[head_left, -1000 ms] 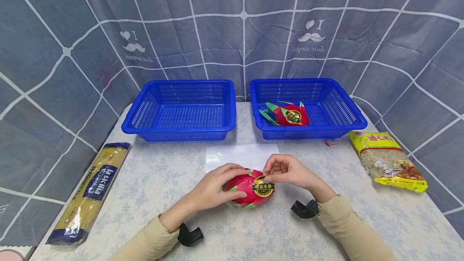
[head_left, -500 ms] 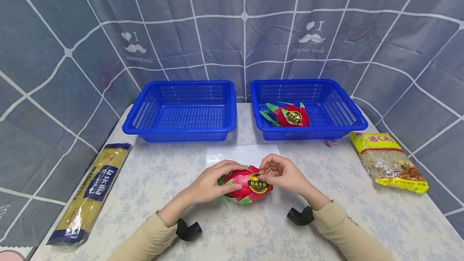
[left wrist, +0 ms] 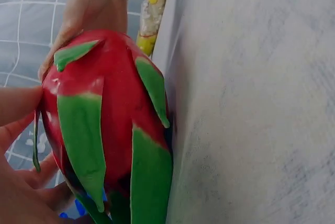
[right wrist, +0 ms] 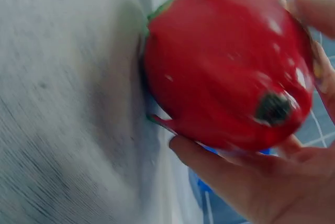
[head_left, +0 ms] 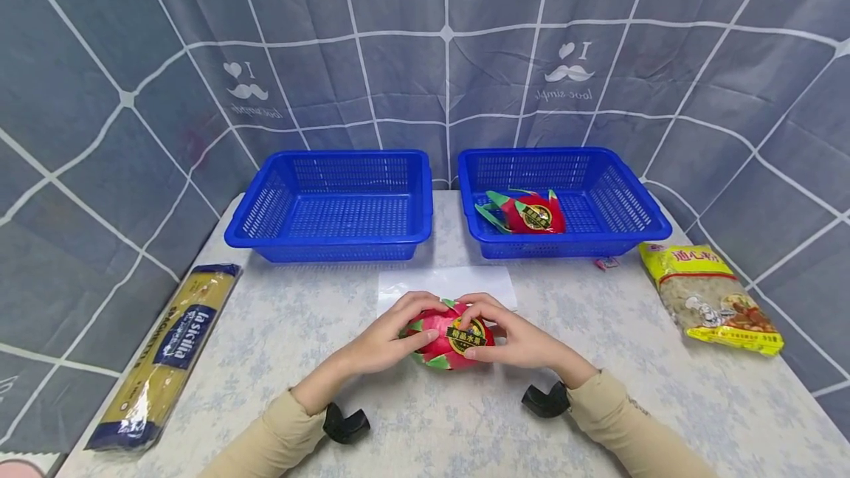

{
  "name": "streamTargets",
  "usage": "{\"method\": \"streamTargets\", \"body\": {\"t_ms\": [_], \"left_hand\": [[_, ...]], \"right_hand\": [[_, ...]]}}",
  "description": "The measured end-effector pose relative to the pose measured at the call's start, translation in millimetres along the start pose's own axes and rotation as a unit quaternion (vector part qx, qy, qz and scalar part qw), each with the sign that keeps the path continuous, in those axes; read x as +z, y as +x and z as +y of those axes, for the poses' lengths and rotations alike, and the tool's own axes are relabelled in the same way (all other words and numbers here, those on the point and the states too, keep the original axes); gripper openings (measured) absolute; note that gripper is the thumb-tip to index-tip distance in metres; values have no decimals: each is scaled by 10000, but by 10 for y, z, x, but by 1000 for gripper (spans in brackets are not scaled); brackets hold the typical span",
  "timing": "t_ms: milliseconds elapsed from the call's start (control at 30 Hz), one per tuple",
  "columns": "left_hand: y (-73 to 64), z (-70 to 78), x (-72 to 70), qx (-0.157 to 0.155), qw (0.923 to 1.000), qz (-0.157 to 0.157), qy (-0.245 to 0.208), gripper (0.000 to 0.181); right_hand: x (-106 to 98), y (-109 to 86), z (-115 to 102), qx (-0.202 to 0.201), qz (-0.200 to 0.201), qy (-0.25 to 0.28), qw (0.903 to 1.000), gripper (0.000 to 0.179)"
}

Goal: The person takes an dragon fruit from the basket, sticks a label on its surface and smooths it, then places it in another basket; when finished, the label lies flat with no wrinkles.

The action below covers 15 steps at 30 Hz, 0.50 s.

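Observation:
A red dragon fruit point(head_left: 441, 349) with green scale tips lies low over the table in the middle of the head view. On its upper right side sits a round black-and-gold label point(head_left: 458, 340). My left hand point(head_left: 388, 334) grips the leafy end, thumb in front and fingers behind. From the other side my right hand point(head_left: 521, 338) holds the fruit with curled fingers, thumb near the label. In the left wrist view, long green scales point(left wrist: 81, 140) hang beside that hand. The right wrist view shows the dark stem spot point(right wrist: 274, 108) at the smooth end.
Behind stand two blue baskets; the left basket point(head_left: 332, 244) is bare, and the right basket point(head_left: 578, 246) holds another labelled dragon fruit point(head_left: 531, 212). White paper point(head_left: 398, 282) lies behind the hands. Spaghetti point(head_left: 169, 352) is at left, a yellow pasta bag point(head_left: 713, 297) at right.
My right fingers have gone from pinching at the label's edge to spreading round the fruit's right end. The fruit and left hand have shifted slightly left and away from me.

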<state>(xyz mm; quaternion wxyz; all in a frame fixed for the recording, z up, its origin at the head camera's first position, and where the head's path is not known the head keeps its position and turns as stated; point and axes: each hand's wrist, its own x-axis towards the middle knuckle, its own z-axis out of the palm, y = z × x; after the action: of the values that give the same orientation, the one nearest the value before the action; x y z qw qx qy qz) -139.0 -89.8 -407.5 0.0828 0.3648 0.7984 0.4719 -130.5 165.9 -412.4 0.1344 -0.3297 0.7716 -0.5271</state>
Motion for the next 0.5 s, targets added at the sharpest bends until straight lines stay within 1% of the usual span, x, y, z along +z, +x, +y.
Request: {"method": "streamTargets", "body": {"t_ms": [67,167,233,267,300,400,467,500], "left_hand": [[-1,-15,10,36,9996,9,-270,32],[4,-3,64,28,9963,75,-852,28],[9,14,119,-7,9930,271,-1151,23],[11,66,137,-79,9914,404,-1239,20],[12,122,151,-129,9902,558,-1275,17],[24,129,211,-269,9872,1017,-1201,11],[30,128,218,-343,9874,1147,-1033,9],[35,85,224,-319,9885,1157,-925,9]], "right_hand": [[37,5,13,-98,59,82,9999,23],[92,17,39,-209,219,188,9994,22],[125,27,53,-264,319,260,9988,22],[140,33,58,-306,367,306,9984,22],[155,37,68,-323,425,337,9980,22],[193,49,102,-383,576,535,9962,22],[209,58,136,-490,595,747,9942,20],[213,63,158,-532,594,854,9932,19]]}}
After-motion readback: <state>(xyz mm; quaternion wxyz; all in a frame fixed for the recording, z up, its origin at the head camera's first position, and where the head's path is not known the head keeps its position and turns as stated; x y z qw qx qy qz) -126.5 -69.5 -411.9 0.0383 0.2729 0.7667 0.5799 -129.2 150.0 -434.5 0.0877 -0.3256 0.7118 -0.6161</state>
